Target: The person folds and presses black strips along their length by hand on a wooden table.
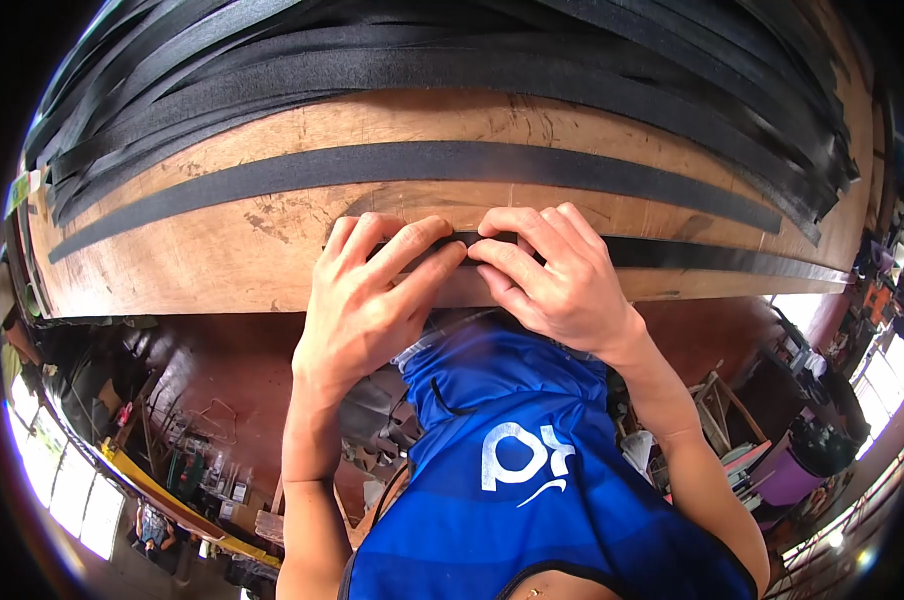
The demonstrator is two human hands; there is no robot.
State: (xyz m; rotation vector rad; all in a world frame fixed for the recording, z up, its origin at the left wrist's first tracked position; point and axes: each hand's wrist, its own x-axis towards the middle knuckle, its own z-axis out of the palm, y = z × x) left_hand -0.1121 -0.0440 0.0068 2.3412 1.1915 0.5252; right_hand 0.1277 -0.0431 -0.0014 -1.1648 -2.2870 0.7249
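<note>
Near the front edge of a wooden table (172, 270), my left hand (377, 285) and my right hand (552, 265) meet over a narrow black strip (712, 254). Fingers of both hands are bent and pinch the strip at the middle, their tips nearly touching. The strip runs out from under my right hand toward the table's right end. Parts of it under the fingers are hidden. Just beyond my hands, a single wider black strip (422, 160) lies flat across the table.
A large pile of long black strips (372, 70) covers the far side of the table. Below the table are a reddish floor (222, 370), a purple container (787, 470) at the right and a yellow beam (162, 490) at the left. A person (154, 530) is at the lower left.
</note>
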